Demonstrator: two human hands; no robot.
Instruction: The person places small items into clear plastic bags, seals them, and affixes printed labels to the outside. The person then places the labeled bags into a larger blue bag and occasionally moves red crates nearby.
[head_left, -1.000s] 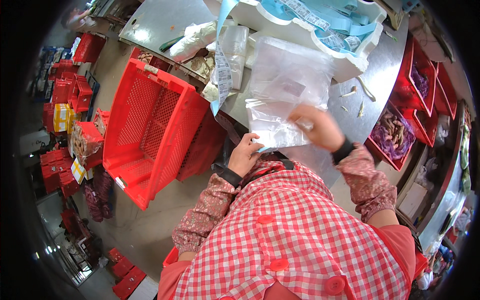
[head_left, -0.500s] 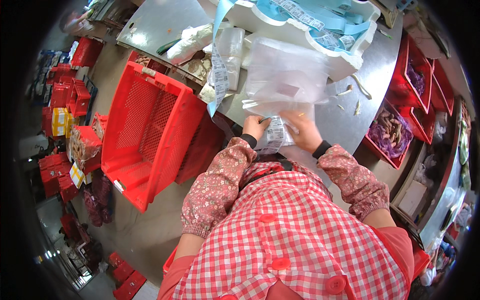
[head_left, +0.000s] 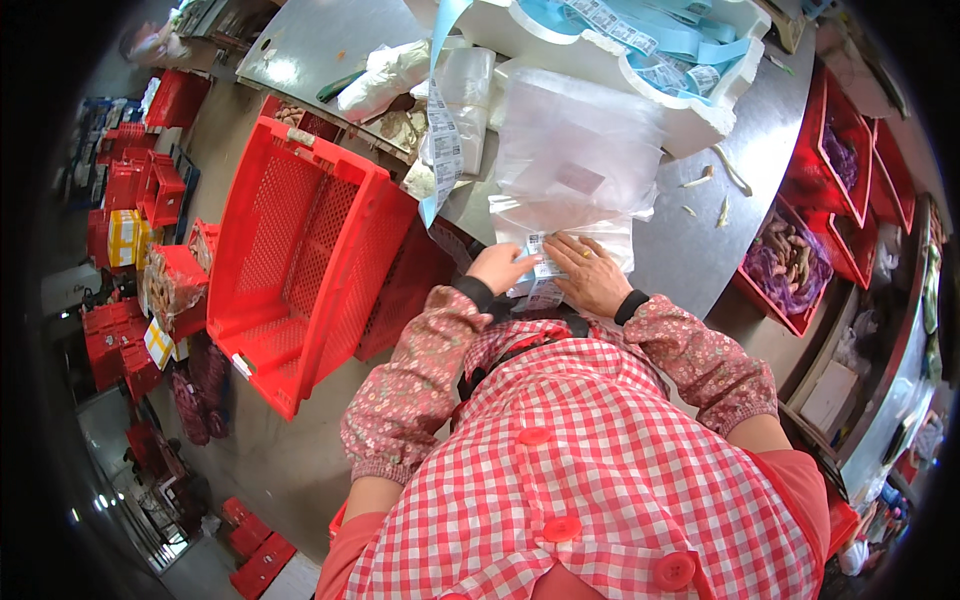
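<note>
My right hand (head_left: pixel 592 275) lies flat with its fingers stretched over a white printed label (head_left: pixel 545 268) on the front part of a clear plastic bag (head_left: pixel 510 215). Close beside it, my left hand (head_left: pixel 500 268) has its fingers drawn together at the label's left edge, seeming to pinch it. More labels hang below both hands, near my apron. A stack of clear plastic bags (head_left: pixel 580 120) spreads on the metal table (head_left: pixel 680 240) beyond. Further left, a light blue label strip (head_left: pixel 443 130) dangles over the table edge.
A white foam box (head_left: pixel 690 125) full of coiled blue label strip stands at the back. An empty red crate (head_left: pixel 290 270) leans at my left. On the right, red crates (head_left: pixel 790 320) hold root vegetables in purple netting. Rolled plastic bags (head_left: pixel 385 80) lie at back left.
My right hand, blurred in motion before, now presses flat on the label and bag. My left hand has shifted slightly left and lower, its fingers now pointing right.
</note>
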